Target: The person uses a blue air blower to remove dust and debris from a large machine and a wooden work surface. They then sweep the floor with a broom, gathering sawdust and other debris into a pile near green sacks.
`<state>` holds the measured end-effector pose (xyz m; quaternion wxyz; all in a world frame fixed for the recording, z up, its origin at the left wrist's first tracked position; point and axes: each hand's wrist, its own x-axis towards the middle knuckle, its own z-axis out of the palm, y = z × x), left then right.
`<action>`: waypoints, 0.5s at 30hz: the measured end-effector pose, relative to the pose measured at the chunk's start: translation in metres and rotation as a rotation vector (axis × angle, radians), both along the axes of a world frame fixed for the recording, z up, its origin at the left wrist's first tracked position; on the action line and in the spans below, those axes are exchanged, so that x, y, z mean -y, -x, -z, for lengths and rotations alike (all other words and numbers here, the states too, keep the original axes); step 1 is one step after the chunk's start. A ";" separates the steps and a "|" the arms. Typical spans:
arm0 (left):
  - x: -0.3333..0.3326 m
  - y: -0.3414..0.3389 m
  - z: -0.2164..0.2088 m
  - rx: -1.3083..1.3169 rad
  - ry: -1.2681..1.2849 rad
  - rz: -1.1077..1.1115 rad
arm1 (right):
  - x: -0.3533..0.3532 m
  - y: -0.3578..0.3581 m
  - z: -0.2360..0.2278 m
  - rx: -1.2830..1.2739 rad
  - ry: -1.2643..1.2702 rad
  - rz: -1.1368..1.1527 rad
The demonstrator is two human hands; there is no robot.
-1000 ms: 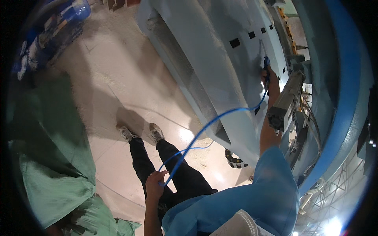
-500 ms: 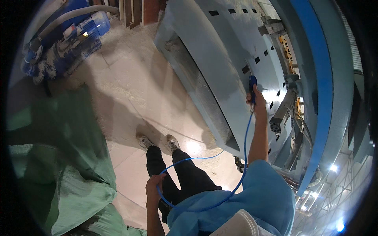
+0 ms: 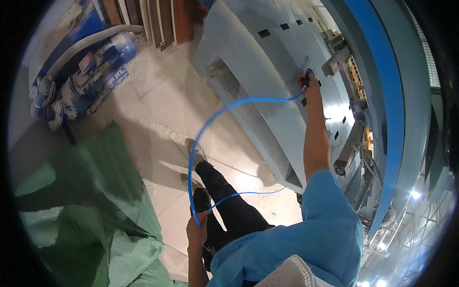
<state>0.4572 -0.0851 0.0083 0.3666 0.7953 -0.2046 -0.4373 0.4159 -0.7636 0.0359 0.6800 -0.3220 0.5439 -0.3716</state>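
Observation:
My right hand [image 3: 311, 88] is closed around a blue air blow gun [image 3: 309, 73], reaching out over the grey machine panel [image 3: 279, 79] with its dark square slots. The fingers partly cover the gun, and whether its tip touches the panel cannot be made out. From the gun's rear a blue air hose [image 3: 224, 108] arcs leftward and down to my left hand [image 3: 197, 230]. That hand, low in front of my legs, is closed on the hose. Beyond it the hose runs right toward the machine's lower edge.
Pale dust lies on the floor [image 3: 158, 112]. Green sheeting [image 3: 91, 201] is heaped at the left. A dusty blue motor [image 3: 103, 64] stands far left. On the right are a metal arm [image 3: 348, 148] and a curved blue-striped machine frame [image 3: 393, 115].
My right hand has moved farther along the panel with the blow gun. The hose has swung from my right side into a wide leftward arc. My feet have shifted.

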 end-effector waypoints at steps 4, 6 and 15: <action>0.028 -0.022 0.007 0.014 0.080 0.003 | 0.037 -0.023 -0.012 -0.253 -0.013 -0.428; 0.044 -0.035 0.010 0.028 0.131 -0.002 | 0.057 -0.032 -0.009 -0.255 0.011 -0.506; 0.116 -0.065 0.015 -0.111 -0.022 0.014 | 0.158 0.003 0.030 0.125 0.102 0.355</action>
